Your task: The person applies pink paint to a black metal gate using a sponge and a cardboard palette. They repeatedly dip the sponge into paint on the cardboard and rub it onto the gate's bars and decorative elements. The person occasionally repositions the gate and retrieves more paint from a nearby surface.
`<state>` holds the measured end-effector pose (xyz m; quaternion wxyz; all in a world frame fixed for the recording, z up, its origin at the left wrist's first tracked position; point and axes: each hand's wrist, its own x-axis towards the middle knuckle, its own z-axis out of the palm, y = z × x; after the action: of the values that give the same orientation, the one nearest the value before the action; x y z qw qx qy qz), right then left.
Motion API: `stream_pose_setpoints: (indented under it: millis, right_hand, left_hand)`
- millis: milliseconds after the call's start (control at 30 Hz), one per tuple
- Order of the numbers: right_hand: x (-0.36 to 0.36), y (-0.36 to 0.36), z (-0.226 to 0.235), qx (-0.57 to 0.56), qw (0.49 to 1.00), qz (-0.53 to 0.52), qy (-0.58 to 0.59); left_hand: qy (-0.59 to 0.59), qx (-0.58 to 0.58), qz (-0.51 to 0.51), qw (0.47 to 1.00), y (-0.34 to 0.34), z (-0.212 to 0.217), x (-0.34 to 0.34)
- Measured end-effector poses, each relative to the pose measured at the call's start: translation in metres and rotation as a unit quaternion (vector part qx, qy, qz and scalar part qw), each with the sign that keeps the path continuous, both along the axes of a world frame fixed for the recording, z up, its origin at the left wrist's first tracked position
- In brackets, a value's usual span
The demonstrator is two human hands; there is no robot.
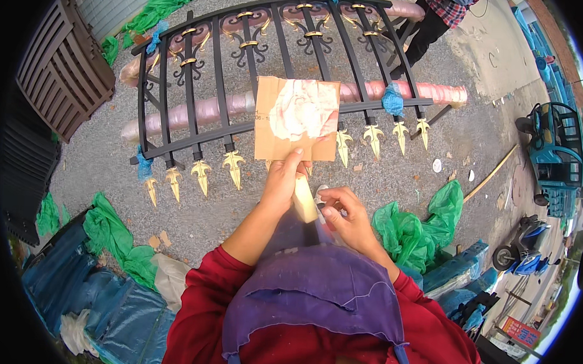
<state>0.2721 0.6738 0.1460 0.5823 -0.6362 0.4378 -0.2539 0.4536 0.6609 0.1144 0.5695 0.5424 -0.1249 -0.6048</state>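
Observation:
My left hand (282, 183) is closed on a square piece of brown cardboard (264, 146), thumb on its front face. A whitish-pink smear (304, 112) of thick paste covers much of the board. Just below these fingers sticks out a pale yellow block (305, 200), its kind unclear; it seems to be in the same hand. Beside the block, my right hand (348, 216) has its fingers curled toward the thumb, with a small dark bit at the fingertips that I cannot make out. Beyond the cardboard lies a black metal fence panel (222, 83) with gold spear tips (233, 167).
Pink plastic-wrapped rolls (436, 93) support the panel. Green plastic sheeting (418, 218) lies to the right, and more green sheeting (119, 237) on the left. Brown slatted panels (64, 65) stand at far left. Another person's legs (422, 39) are behind the panel. A scooter (527, 248) is parked at right.

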Motion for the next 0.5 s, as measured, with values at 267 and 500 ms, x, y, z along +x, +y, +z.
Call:
stream_pose_setpoints:
  millis: [267, 500]
  right_hand:
    - [-0.025, -0.022, 0.006, -0.122, 0.985, 0.046, 0.108]
    - [-0.145, -0.079, -0.014, 0.34, 0.919, -0.034, -0.198]
  left_hand:
    - [-0.084, 0.028, 0.012, 0.996, -0.022, 0.009, -0.058]
    - [-0.024, -0.019, 0.074, 0.997, -0.066, 0.0, -0.121]
